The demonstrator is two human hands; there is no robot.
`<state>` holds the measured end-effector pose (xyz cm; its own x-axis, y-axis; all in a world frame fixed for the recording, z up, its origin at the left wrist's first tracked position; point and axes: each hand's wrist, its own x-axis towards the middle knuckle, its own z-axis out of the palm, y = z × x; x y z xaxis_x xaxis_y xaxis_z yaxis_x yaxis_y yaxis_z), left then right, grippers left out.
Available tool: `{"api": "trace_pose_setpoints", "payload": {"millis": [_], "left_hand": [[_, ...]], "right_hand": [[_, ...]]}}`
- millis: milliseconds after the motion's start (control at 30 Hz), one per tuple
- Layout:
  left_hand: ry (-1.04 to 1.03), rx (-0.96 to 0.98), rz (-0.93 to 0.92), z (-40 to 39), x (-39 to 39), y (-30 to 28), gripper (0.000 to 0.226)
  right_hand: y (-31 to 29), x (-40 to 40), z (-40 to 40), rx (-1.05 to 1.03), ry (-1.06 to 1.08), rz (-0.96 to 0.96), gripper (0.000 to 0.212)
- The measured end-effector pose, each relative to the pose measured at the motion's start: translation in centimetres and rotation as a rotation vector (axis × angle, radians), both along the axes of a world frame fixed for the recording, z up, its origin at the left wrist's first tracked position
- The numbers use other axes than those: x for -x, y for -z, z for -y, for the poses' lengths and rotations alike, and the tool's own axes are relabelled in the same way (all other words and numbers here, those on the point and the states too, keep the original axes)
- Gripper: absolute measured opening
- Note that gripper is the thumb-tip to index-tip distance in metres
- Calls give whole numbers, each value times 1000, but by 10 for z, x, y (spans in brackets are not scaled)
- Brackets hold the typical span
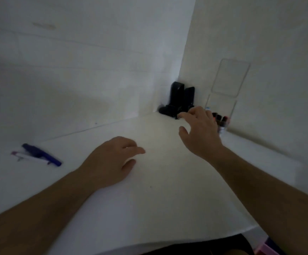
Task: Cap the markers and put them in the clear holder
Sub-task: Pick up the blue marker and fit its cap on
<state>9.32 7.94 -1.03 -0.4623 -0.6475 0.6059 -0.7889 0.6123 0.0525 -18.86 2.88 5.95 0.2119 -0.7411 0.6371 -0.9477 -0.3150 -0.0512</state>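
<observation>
Table [158, 190]: white, matte surface filling the lower and middle part of the view; its near edge curves across 6 o'clock.
Left wall [76, 61]: white, plain, rising from the table's far edge from 9 to 12 o'clock; faint horizontal creases run across it.
Right wall [269, 43]: white, meeting the left wall in a vertical corner at about 1 o'clock.
Black stand [179, 100]: dark object in the corner where walls and table meet, at 1 o'clock; two upright black parts on a rounded base; detail too blurred to tell more.
Pink object [265, 250]: at 5 o'clock, below the table's edge, partly cut off by the frame.
</observation>
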Motion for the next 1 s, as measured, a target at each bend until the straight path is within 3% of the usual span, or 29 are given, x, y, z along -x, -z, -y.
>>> {"api": "trace_pose_setpoints", "payload": {"millis": [167, 333, 467, 567, 867, 1000], "left_hand": [[-96, 50, -137, 0, -22, -14, 26], [-445, 107, -437, -3, -92, -49, 18], [-695, -64, -707, -11, -142, -56, 20], [-760, -162, -836, -11, -161, -54, 23], [-902, -585, -716, -7, -178, -43, 26], [-891, -650, -619, -3, -178, -41, 20]], "right_hand": [[24, -91, -6, -211, -272, 178, 44], [41, -179, -15, -387, -442, 141, 44], [49, -239, -32, -513, -630, 85, 45], [59, -272, -37, -484, -687, 6, 29], [69, -290, -19, -540, -621, 134, 37], [67, -289, -20, -518, -611, 118, 36]]}}
